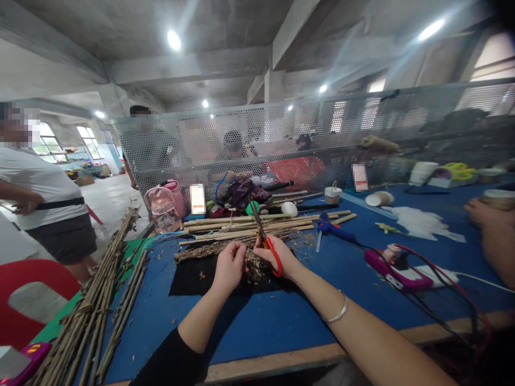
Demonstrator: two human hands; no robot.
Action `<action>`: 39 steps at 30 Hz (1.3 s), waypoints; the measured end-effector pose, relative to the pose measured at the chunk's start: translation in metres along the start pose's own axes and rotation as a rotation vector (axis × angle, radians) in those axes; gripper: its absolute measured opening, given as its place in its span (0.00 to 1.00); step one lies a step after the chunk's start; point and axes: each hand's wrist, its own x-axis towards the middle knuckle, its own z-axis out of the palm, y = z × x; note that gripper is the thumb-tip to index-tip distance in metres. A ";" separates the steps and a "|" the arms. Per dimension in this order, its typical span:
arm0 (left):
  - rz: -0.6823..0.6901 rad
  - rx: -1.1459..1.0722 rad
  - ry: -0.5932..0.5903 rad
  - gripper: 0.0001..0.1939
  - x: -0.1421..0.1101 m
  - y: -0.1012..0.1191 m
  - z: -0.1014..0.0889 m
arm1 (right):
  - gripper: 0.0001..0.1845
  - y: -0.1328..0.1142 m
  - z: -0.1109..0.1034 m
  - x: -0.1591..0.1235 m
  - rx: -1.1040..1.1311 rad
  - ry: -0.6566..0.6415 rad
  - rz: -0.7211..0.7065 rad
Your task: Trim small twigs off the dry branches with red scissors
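Scissors (262,230) are in the right hand (277,253), over the black cloth (189,283) near the middle of the blue table (156,332); bright red handles, one loop standing out clearly below the fingers on the wrist side; blades dark and slim, pointing up and away from the person with a slight lean left; a small yellow spot shows near the joint; tips overlap the clutter behind, so can't tell if the blades are spread or together. Right hand is curled around the handles, thumb and fingertips turned toward the other hand. Left hand (231,264) is closed, thumb and fingertips pinched together just beside the right; can't tell what, if anything, sits between them. Below and between the hands: loose pile of dry clippings (255,274), pale brown, small and ragged, lying on the cloth. Bundle of dry twigs (201,250) lies across the far part of the cloth, brown, knobbly, rough. Smooth tan sticks (225,235) lie just past it, running left to right. Longer brown stems (90,300) sit tied in a bundle at the table's left side, well apart from both hands. Blue glue gun (337,229) is to the right, beyond the right forearm, clear of the cloth
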 end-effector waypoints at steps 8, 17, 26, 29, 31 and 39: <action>-0.082 -0.197 0.135 0.14 0.016 -0.003 -0.019 | 0.05 -0.001 -0.028 0.007 -0.486 0.171 0.014; -0.210 -0.310 0.001 0.13 0.008 -0.004 -0.005 | 0.17 0.007 -0.031 0.004 -1.025 0.203 0.164; -0.272 -0.283 0.032 0.12 0.006 0.001 -0.008 | 0.22 0.001 -0.008 -0.004 -0.913 -0.004 -0.108; -0.259 -0.273 0.025 0.12 0.006 -0.001 -0.008 | 0.23 0.005 -0.005 -0.004 -0.941 0.004 -0.160; -0.254 -0.275 0.006 0.11 0.005 -0.003 -0.007 | 0.25 0.005 -0.004 -0.005 -0.957 0.010 -0.189; -0.225 -0.273 -0.027 0.10 0.007 -0.008 -0.005 | 0.27 -0.001 -0.002 -0.007 -1.058 0.034 -0.245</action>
